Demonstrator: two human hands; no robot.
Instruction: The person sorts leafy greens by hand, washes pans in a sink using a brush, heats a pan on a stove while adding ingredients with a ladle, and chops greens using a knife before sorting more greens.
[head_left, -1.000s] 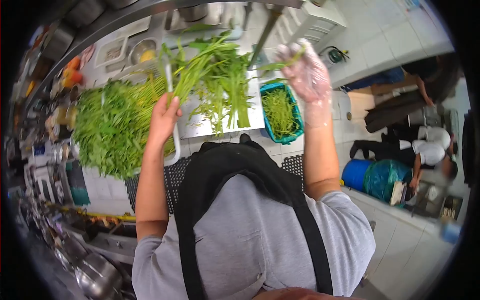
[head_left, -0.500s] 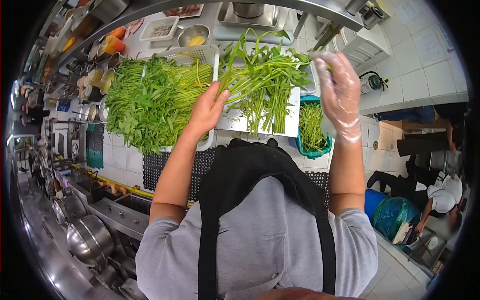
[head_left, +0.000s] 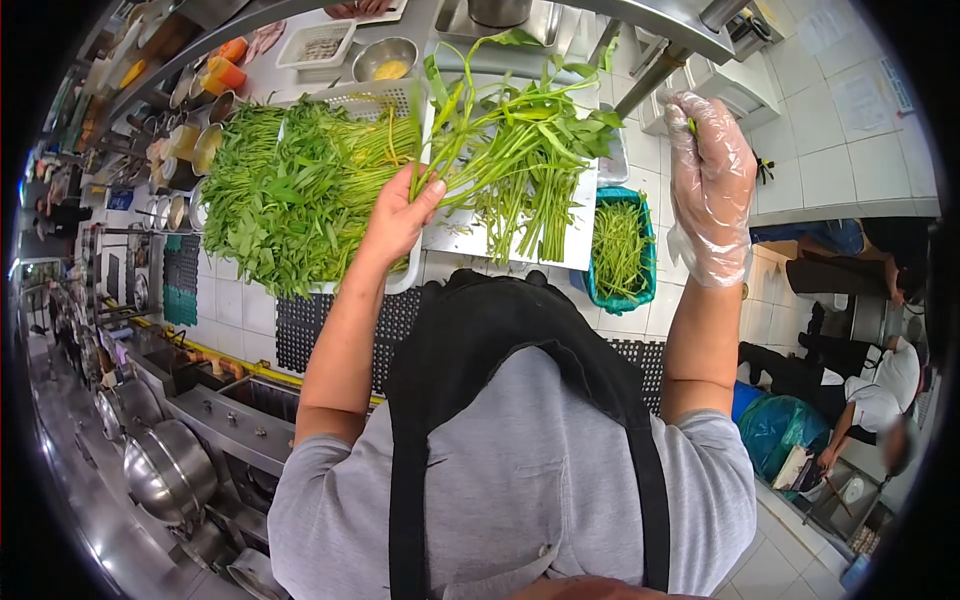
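My bare left hand is closed round the stems of a loose bunch of leafy water spinach. The bunch fans out to the upper right, above more cut stems lying on a white cutting board. My right hand, in a clear plastic glove, is raised to the right, apart from the bunch. Its fingers are curled, and a bit of green stem shows between them. Left of the board, a white perforated basket is heaped with water spinach.
A bin lined with a green bag holds stem trimmings, right of the board. Behind stand a metal bowl with yellow contents and a white basket. A co-worker's hands show at the top edge. Another person works at far right.
My right hand has moved away to the right from the bunch's leafy end. My left hand still grips the bunch, shifted slightly left. Co-worker's hands have appeared at the top.
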